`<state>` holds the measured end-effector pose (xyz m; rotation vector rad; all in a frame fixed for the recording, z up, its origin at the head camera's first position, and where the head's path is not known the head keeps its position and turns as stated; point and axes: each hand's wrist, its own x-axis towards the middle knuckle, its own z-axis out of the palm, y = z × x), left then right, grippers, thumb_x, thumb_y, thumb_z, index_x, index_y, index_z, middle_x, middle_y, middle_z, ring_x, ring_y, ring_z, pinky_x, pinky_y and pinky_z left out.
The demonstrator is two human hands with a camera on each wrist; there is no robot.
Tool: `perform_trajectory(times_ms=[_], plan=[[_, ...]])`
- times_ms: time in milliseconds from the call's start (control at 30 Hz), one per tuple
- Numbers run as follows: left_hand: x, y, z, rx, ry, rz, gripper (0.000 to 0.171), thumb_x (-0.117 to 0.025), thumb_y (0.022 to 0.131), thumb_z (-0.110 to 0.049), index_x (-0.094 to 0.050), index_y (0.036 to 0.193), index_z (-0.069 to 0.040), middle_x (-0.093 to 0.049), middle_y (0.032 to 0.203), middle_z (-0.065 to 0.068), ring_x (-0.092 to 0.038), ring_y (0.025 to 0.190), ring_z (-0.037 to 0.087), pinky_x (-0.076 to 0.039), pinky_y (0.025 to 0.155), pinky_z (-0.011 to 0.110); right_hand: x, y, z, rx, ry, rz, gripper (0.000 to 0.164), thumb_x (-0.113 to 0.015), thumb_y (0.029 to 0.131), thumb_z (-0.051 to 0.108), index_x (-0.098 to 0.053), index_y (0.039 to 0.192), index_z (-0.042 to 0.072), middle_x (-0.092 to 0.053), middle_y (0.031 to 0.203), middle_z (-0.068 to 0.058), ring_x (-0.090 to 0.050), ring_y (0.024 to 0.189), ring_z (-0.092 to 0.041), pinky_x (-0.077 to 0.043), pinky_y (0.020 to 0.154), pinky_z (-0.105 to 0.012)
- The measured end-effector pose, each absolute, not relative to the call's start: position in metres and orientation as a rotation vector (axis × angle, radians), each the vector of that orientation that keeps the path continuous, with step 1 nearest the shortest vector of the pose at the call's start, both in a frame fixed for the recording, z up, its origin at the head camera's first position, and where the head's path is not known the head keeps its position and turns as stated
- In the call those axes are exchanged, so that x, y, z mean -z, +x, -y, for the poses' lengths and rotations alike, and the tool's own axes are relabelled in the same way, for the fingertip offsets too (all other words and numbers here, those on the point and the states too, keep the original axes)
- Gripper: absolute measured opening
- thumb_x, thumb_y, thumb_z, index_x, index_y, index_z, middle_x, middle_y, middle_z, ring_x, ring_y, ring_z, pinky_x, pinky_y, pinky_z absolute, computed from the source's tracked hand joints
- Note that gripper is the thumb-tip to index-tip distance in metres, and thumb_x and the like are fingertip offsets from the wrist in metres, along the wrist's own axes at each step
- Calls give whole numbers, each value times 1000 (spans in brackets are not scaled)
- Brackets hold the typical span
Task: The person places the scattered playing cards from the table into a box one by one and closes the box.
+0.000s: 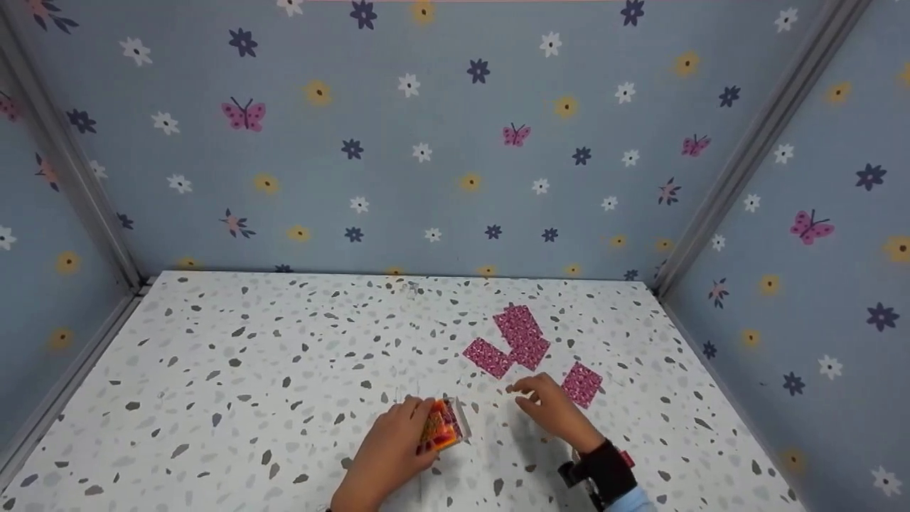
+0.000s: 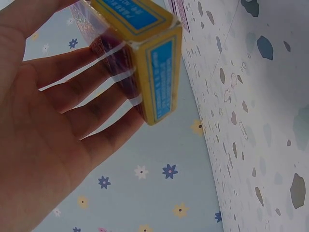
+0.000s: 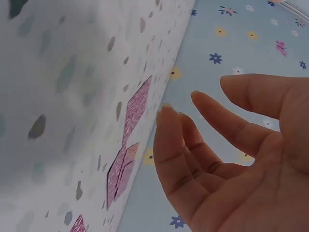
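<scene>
My left hand (image 1: 394,441) grips a small card box (image 1: 442,425) low over the front of the table, thumb on one side and fingers on the other. In the left wrist view the box (image 2: 157,72) shows yellow edges with blue printed panels and a shiny, see-through side against the fingers. To the right of it my right hand (image 1: 551,409) hovers over the table with fingers loosely bent and nothing between them. Beyond its fingertips lie several pink speckled cards (image 1: 487,357), some overlapping. A single pink card (image 1: 581,385) lies apart, just right of the right hand.
The white table (image 1: 213,370) carries a grey and black stone-chip pattern. A blue flowered panel (image 1: 441,142) rises along its back edge, with a similar side panel (image 1: 817,284) at the right. My right wrist wears a black strap (image 1: 608,473).
</scene>
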<state>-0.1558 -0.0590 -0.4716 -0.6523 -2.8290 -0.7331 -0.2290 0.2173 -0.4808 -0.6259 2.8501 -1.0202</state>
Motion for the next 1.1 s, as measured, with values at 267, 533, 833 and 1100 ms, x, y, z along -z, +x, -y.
perform_trajectory(times_ms=[267,533,833,1100], plan=[[472,-157,59,732,-651,2848,64,-75,74,-29,-51,126,-2,-57,112,10,-57,97,25,-49,83,43,484,-246,-252,939,-439,-2932,20,-61,85,2,-62,105,-3,-58,102,-15,-55,91,-27,-47,78,-39],[471,-158,59,725,-639,2897,64,-74,76,-33,-51,128,-2,-56,114,11,-56,99,26,-49,84,44,489,-270,-285,697,-198,-3065,32,-64,80,4,-59,109,-8,-56,101,-24,-53,94,-36,-45,82,-49],[473,-159,59,717,-647,2872,61,-72,75,-30,-52,125,-1,-57,111,10,-56,95,24,-48,82,42,495,-285,-320,537,24,-2995,56,-66,82,15,-45,129,-8,-46,129,-32,-39,119,-51,-35,99,-59],[473,-160,59,735,-642,2904,62,-72,76,-31,-51,127,-1,-57,113,11,-55,97,25,-48,84,44,498,-285,-325,556,78,-2950,66,-69,81,22,-40,133,-6,-46,131,-30,-39,119,-51,-34,98,-60]])
